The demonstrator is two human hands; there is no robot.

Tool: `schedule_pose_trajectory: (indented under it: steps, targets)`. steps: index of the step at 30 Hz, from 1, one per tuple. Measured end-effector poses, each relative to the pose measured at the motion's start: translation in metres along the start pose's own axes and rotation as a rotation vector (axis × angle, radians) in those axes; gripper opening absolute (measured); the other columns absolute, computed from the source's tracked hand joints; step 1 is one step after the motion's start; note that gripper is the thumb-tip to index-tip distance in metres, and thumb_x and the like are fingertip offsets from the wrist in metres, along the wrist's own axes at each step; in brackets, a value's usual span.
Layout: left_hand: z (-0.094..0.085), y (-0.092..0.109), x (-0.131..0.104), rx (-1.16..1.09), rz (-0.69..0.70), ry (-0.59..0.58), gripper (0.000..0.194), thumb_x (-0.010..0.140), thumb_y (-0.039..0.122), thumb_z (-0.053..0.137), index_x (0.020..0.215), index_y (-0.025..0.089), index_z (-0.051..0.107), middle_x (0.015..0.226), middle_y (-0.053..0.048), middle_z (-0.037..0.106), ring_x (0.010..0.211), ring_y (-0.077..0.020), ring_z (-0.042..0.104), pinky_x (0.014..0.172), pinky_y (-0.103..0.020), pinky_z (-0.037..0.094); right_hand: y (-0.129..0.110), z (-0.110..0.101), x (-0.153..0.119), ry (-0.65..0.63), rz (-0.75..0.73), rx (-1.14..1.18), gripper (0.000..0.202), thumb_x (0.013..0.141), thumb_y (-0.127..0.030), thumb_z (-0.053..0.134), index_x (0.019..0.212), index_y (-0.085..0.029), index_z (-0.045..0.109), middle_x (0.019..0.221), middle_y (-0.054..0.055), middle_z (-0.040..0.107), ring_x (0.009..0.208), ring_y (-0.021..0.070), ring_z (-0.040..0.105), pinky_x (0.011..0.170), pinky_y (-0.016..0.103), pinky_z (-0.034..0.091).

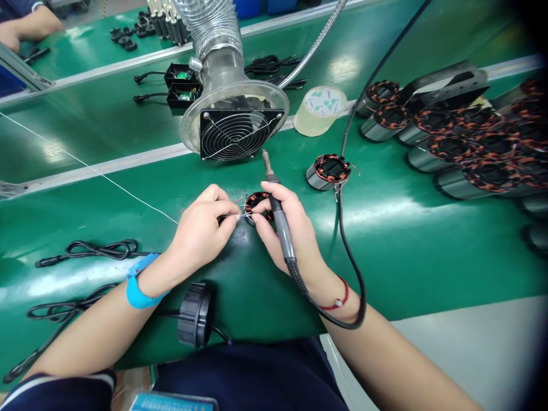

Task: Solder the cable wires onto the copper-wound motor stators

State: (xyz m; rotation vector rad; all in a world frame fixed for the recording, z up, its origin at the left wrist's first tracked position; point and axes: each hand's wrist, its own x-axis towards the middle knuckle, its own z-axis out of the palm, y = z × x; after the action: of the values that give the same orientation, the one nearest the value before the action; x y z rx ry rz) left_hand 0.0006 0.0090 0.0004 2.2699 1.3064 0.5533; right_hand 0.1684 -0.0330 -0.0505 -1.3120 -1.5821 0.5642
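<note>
Wires [246, 215] are pinched at the centre of the frame by the left hand [201, 228], its fingertips closed, over a copper-wound ring [258, 197] on the tabletop [265, 302]. By the right hand [297, 225], a soldering iron [282, 228] is gripped, its tip pointed up towards the fan [235, 134], while thumb and finger are brought narrowly together at the wire ends; whether a strand is held there cannot be told. With the iron carried so close to the fingers, skin or insulation could be scorched by a careless wrist turn. Fine strands could be bent or crossed if pulled unevenly. The cord [341, 220] is looped past the wound ring [320, 180] right of centre, which could be dragged or its loose leads snagged.
</note>
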Motion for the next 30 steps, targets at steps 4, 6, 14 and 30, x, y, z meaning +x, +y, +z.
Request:
schedule_pose_trajectory:
  steps: [4,6,14,30]
  targets:
    - [0.001,0.002,-0.002,0.01,0.008,0.003,0.016,0.083,0.013,0.056,0.076,0.017,0.068,0.082,-0.001,0.059,0.078,-0.0134,0.058,0.068,-0.028,0.046,-0.013,-0.019,-0.007,0.028,0.041,-0.015,0.039,0.094,-0.023,0.054,0.132,-0.029,0.051,0.094,0.001,0.072,0.096,0.0213,0.067,0.092,0.042,0.051]
    - [0.002,0.002,-0.003,0.02,0.028,0.007,0.014,0.083,0.013,0.056,0.074,0.016,0.066,0.082,-0.002,0.059,0.078,-0.0135,0.058,0.068,-0.028,0.046,-0.02,-0.029,-0.015,0.058,0.046,0.006,0.037,0.094,-0.022,0.055,0.131,-0.03,0.054,0.092,0.001,0.072,0.088,0.0204,0.069,0.086,0.04,0.055]
    - [0.012,0.001,-0.011,0.068,0.127,0.096,0.016,0.082,0.01,0.053,0.071,0.016,0.062,0.08,-0.002,0.057,0.074,-0.0122,0.057,0.064,-0.026,0.044,-0.011,-0.029,-0.068,0.34,-0.035,0.068,0.029,0.081,-0.017,0.07,0.11,-0.023,0.065,0.082,0.001,0.068,0.056,0.0153,0.065,0.05,0.031,0.054]
    - [0.022,0.0,-0.019,0.293,0.317,0.199,0.018,0.09,0.016,0.052,0.075,0.019,0.06,0.08,-0.003,0.061,0.073,-0.013,0.056,0.062,-0.025,0.045,-0.007,-0.035,-0.041,0.115,-0.033,-0.092,0.04,0.093,-0.017,0.055,0.131,-0.03,0.055,0.111,0.005,0.073,0.093,0.0226,0.073,0.086,0.042,0.06]
